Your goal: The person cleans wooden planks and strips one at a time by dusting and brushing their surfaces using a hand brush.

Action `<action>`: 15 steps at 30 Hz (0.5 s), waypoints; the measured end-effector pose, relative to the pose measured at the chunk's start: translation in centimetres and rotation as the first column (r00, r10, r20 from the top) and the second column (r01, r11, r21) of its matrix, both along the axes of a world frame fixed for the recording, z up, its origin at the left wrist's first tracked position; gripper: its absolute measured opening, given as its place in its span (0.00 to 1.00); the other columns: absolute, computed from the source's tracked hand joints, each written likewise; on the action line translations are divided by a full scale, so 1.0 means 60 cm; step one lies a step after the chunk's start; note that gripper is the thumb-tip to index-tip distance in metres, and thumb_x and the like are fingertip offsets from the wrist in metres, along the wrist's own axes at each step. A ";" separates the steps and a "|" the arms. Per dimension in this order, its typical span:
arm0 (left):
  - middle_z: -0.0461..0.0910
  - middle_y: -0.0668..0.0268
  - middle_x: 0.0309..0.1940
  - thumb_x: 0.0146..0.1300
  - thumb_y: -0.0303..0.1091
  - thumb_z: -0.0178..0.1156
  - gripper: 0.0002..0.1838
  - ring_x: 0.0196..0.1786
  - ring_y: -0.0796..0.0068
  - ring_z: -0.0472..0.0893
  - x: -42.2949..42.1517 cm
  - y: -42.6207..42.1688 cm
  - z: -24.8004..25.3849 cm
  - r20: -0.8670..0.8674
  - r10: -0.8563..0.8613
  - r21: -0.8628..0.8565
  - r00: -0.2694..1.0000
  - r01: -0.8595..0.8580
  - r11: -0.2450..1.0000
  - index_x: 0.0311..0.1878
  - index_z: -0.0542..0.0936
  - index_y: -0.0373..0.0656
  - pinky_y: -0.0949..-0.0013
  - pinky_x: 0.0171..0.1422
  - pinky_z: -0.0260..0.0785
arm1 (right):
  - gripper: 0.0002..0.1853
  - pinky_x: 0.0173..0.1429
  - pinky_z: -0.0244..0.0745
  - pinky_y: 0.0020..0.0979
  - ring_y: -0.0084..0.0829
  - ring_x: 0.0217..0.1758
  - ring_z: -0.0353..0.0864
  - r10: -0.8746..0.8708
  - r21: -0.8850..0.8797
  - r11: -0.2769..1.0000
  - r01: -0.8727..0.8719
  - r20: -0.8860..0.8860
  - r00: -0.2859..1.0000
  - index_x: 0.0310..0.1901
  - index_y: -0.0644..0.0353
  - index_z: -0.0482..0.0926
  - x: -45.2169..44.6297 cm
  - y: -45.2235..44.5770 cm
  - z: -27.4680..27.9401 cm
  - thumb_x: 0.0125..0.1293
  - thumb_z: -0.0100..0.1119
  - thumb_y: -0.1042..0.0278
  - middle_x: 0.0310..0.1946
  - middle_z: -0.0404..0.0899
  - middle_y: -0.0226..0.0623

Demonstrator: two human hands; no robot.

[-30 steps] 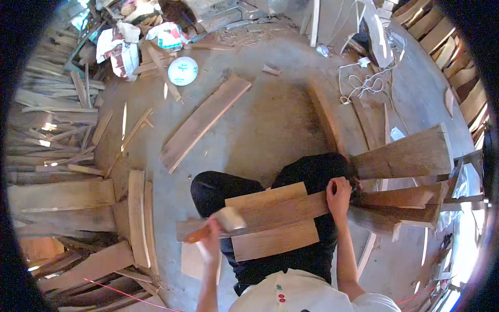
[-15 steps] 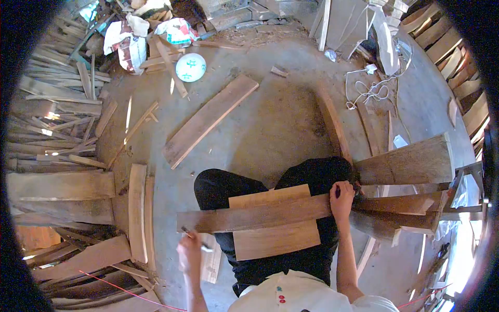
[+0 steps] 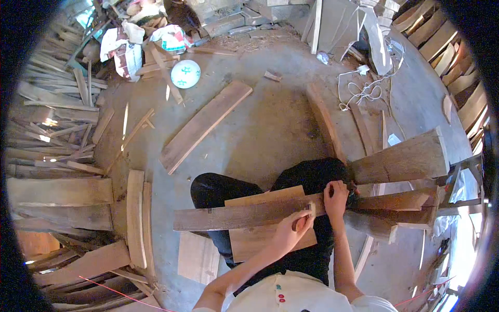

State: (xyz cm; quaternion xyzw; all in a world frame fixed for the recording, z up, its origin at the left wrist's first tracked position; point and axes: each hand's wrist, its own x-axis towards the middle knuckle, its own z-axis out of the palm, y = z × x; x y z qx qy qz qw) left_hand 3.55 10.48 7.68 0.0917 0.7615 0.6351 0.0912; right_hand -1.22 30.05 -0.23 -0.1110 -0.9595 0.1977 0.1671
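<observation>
A long narrow brown board (image 3: 234,216) lies across a wider, paler board (image 3: 270,242) on the lap, over black trousers. My left hand (image 3: 291,231) is closed around the wooden handle of a brush (image 3: 311,209), whose head is at the narrow board's right part. Beside that board's right end is my right hand (image 3: 336,200), its fingers curled; what they grip is hidden. The two hands are close together but apart.
Upright planks (image 3: 400,158) stand close on the right. A loose plank (image 3: 208,125) lies on the floor ahead, with a round white object (image 3: 185,74) beyond it. White cable (image 3: 364,93) lies at upper right. Stacked wood (image 3: 60,192) fills the left side.
My left hand has swept from the narrow board's left end to its right part, carrying the brush. My right hand has stayed by the right end.
</observation>
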 end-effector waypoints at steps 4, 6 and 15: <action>0.83 0.61 0.37 0.63 0.31 0.60 0.09 0.38 0.72 0.83 -0.003 -0.026 -0.046 0.018 0.012 -0.034 1.000 -0.011 0.999 0.44 0.81 0.39 0.72 0.42 0.74 | 0.04 0.47 0.66 0.43 0.44 0.42 0.71 -0.002 -0.008 1.000 0.002 -0.035 0.999 0.33 0.58 0.74 0.002 0.004 -0.003 0.58 0.56 0.69 0.34 0.72 0.40; 0.84 0.64 0.38 0.63 0.30 0.60 0.09 0.39 0.78 0.82 0.001 -0.079 -0.018 0.063 0.031 -0.192 0.998 -0.018 0.981 0.44 0.81 0.37 0.73 0.42 0.75 | 0.04 0.47 0.66 0.43 0.44 0.42 0.71 0.002 -0.011 1.000 -0.003 -0.034 0.999 0.33 0.58 0.74 0.002 0.004 -0.002 0.58 0.56 0.69 0.34 0.72 0.39; 0.80 0.66 0.33 0.68 0.34 0.55 0.10 0.31 0.78 0.77 0.132 -0.388 -0.090 -0.121 0.776 -0.168 0.619 -0.783 0.599 0.45 0.79 0.37 0.74 0.36 0.72 | 0.04 0.45 0.65 0.42 0.42 0.41 0.71 0.008 0.014 1.000 -0.007 -0.051 0.999 0.33 0.57 0.74 -0.002 0.001 -0.006 0.58 0.57 0.70 0.34 0.72 0.37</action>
